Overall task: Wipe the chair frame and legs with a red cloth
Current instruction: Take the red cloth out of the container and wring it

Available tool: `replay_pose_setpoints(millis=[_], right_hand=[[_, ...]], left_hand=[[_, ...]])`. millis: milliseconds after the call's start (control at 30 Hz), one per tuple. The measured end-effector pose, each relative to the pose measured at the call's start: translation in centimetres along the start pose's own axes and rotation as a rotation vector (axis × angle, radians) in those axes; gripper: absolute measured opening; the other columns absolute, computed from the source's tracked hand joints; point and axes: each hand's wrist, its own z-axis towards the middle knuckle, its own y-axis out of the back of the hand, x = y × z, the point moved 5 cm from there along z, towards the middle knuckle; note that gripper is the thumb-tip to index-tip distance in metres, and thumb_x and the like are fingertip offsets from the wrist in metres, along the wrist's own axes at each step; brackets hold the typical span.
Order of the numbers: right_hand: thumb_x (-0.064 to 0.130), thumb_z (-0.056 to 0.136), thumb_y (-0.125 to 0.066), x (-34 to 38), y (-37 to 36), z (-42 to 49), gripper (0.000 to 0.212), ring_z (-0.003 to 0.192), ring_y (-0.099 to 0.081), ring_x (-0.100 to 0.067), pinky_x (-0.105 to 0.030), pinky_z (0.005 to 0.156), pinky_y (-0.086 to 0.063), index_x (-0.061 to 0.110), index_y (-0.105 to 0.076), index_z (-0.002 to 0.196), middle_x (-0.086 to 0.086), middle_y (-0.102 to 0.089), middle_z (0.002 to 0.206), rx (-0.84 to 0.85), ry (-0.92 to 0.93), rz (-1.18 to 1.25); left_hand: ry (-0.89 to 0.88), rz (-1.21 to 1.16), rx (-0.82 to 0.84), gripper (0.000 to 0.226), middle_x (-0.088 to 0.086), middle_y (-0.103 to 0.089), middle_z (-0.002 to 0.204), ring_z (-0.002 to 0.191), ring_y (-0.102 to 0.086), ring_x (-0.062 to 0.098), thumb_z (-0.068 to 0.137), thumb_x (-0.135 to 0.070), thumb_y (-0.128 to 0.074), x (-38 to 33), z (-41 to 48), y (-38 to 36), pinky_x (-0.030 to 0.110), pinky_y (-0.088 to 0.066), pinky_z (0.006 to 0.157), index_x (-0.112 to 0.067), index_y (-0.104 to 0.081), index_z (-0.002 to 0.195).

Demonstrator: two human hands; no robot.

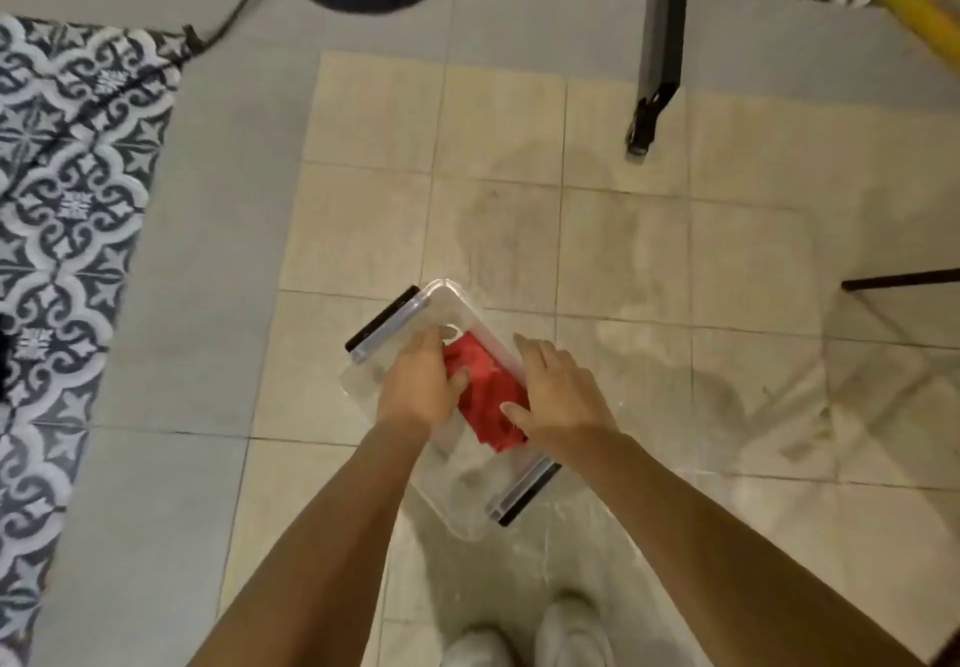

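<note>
**Fetching the cloth: wiping not yet begun**

Reaching into a clear plastic box (467,489) on the tiled floor (623,250), the left hand (421,380) curls fingers and thumb round the upper end of the red cloth (488,385). The cloth lies inside the box against its far long wall, its long axis running diagonally from upper left to lower right, parallel to that wall. The right hand (558,396) rests on the rim with fingers fairly straight and thumb touching the cloth. A dark metal leg (660,42) stands well apart, upper right. By my reading, all the wiping remains.
</note>
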Motion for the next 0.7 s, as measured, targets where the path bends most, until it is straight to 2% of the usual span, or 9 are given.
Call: replay_pose_setpoints(millis=[167,433,600,700], right_hand=[[0.040,0.089,-0.057,-1.5,-2.4,1.9,0.080,0.134,-0.031,-0.018,-0.035,0.111,-0.028,0.022,-0.008,0.150,0.003,-0.023,0.152,0.016,-0.027,0.089],[0.037,0.090,-0.057,-1.7,-3.1,2.9,0.079,0.137,-0.026,-0.016,-0.034,0.111,-0.025,0.023,-0.007,0.150,0.004,-0.020,0.154,-0.010,-0.005,0.177],[0.037,0.090,-0.057,-1.7,-3.0,3.2,0.078,0.137,-0.027,-0.017,-0.034,0.110,-0.026,0.021,-0.009,0.150,0.002,-0.021,0.154,-0.028,0.006,0.159],[0.037,0.090,-0.057,-1.6,-3.0,3.2,0.079,0.136,-0.028,-0.018,-0.035,0.110,-0.027,0.020,-0.009,0.150,0.001,-0.021,0.154,-0.030,0.005,0.156]], left_hand=[[0.062,0.127,0.125,0.055,0.010,-0.047,0.132,0.120,-0.045,0.027,0.092,-0.039,-0.055,1.4,2.9,-3.9,0.038,-0.038,0.100,-0.012,-0.037,0.137],[0.125,0.278,0.125,0.052,0.003,-0.050,0.133,0.125,-0.038,0.026,0.093,-0.047,-0.047,3.0,4.3,-6.2,0.043,-0.031,0.099,-0.020,-0.037,0.136],[0.108,0.233,0.085,0.027,0.002,-0.062,0.110,0.117,-0.043,0.025,0.093,-0.043,-0.050,2.8,4.5,-5.6,0.039,-0.032,0.093,-0.020,-0.052,0.107],[0.042,0.187,0.076,0.022,0.002,-0.056,0.106,0.114,-0.041,0.024,0.090,-0.043,-0.056,2.7,4.3,-5.3,0.039,-0.037,0.094,-0.023,-0.047,0.091]])
